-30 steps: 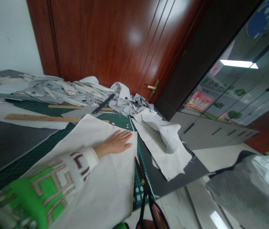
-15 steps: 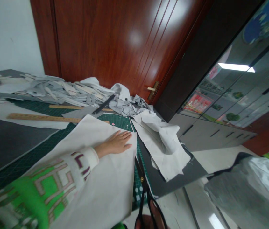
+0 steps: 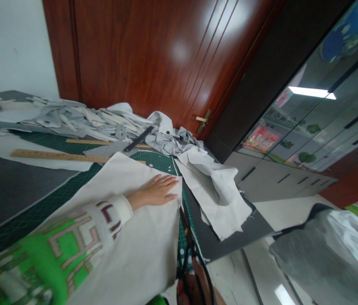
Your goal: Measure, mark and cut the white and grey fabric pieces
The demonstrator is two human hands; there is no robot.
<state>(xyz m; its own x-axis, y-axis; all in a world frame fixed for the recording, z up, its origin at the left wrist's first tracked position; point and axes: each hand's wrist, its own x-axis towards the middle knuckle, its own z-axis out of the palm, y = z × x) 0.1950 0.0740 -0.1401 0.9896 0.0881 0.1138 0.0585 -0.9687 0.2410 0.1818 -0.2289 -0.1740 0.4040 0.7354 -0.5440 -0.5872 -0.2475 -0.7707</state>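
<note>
A large piece of white fabric [image 3: 147, 237] lies over the table and hangs past its near edge. My left hand [image 3: 157, 190] rests flat on it, fingers stretched out, close to its far right corner. At the lower edge of the view my right hand [image 3: 194, 284] grips the handles of black scissors [image 3: 186, 231]. Their blades point away from me along the fabric's right edge, over a narrow strip of the green cutting mat [image 3: 184, 248]. Thin white offcuts lie beside the blades.
Crumpled white cloth [image 3: 217, 186] lies right of the scissors. Behind are a wooden ruler [image 3: 54, 156], a black bar-shaped tool [image 3: 139, 139] and a long heap of grey and white scraps [image 3: 86, 120] against the brown door [image 3: 134, 55]. A grey bag [image 3: 321, 254] stands right of the table.
My right hand and the scissors have moved slightly away from me and to the left along the fabric's edge. My left hand stays pressed on the fabric in nearly the same place.
</note>
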